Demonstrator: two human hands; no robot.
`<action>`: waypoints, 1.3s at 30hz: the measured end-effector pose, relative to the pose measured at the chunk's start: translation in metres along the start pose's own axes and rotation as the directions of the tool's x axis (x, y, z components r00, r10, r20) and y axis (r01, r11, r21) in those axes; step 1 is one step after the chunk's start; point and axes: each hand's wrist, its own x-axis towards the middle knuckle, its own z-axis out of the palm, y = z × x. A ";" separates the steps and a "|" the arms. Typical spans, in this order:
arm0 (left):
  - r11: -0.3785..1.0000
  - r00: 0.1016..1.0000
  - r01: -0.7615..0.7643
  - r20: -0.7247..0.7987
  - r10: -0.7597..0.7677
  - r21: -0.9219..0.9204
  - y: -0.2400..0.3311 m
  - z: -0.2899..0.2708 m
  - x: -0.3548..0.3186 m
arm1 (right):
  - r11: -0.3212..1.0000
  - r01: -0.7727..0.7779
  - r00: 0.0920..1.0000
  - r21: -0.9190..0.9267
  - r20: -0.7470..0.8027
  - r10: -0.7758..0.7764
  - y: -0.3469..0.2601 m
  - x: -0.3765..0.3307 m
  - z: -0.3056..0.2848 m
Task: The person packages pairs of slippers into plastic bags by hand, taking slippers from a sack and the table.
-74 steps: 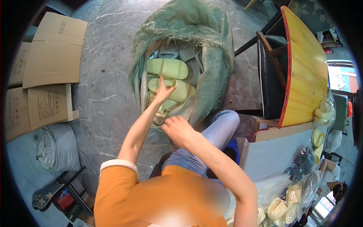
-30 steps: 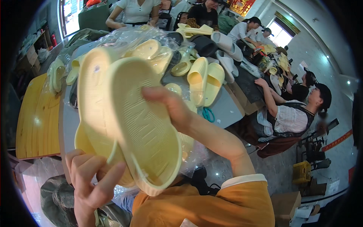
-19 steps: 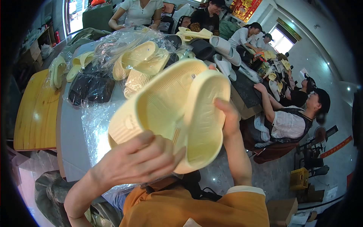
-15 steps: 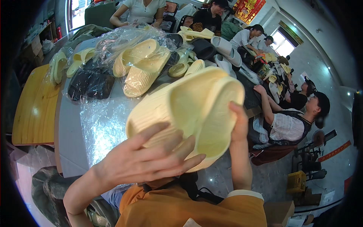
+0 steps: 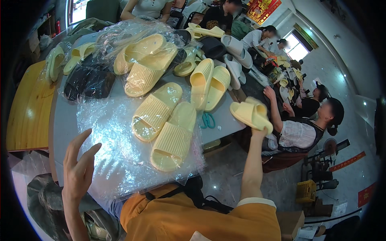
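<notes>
My right hand (image 5: 257, 130) is stretched out past the table's right edge and grips a pair of pale yellow slippers (image 5: 250, 113) stacked together. My left hand (image 5: 80, 168) hovers open with fingers spread over the near left corner of a clear plastic sheet (image 5: 116, 156), holding nothing. On that sheet lie two more yellow slippers side by side, one further back (image 5: 156, 111) and one nearer to me (image 5: 174, 137), both soles down.
The grey table (image 5: 60, 120) carries bagged yellow slippers (image 5: 146, 62), black slippers (image 5: 89, 80), loose yellow (image 5: 209, 82) and white slippers (image 5: 235, 66), and teal scissors (image 5: 207, 120). A wooden board (image 5: 24, 108) lies at left. People sit to the right and at the far end.
Both hands held the stacked yellow pair close in front of me. My left hand has let go and dropped to the sheet; my right hand has swung the pair out to the right.
</notes>
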 end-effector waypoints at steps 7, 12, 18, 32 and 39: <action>0.987 0.986 0.162 0.046 -0.162 0.012 -0.010 -0.013 -0.037 | 0.846 -0.200 0.945 -0.495 -0.327 0.032 0.032 -0.044 -0.020; 0.973 0.973 0.231 0.026 -0.230 -0.018 -0.013 -0.013 -0.049 | 0.815 -0.228 0.973 -0.532 -0.140 0.181 0.000 -0.043 -0.001; 0.962 0.962 0.272 -0.022 -0.272 0.005 -0.018 -0.022 -0.061 | 0.934 0.152 0.965 -0.324 -0.156 -0.212 0.028 -0.027 0.031; 0.750 0.625 0.621 -0.434 -0.649 -0.228 -0.120 -0.042 -0.224 | 0.607 -0.257 0.805 -0.752 0.181 0.565 0.036 0.107 0.083; 0.122 -0.120 0.907 -0.525 -0.843 -0.403 -0.133 0.008 -0.436 | 0.403 0.353 0.834 -0.844 0.479 0.274 0.131 -0.131 0.187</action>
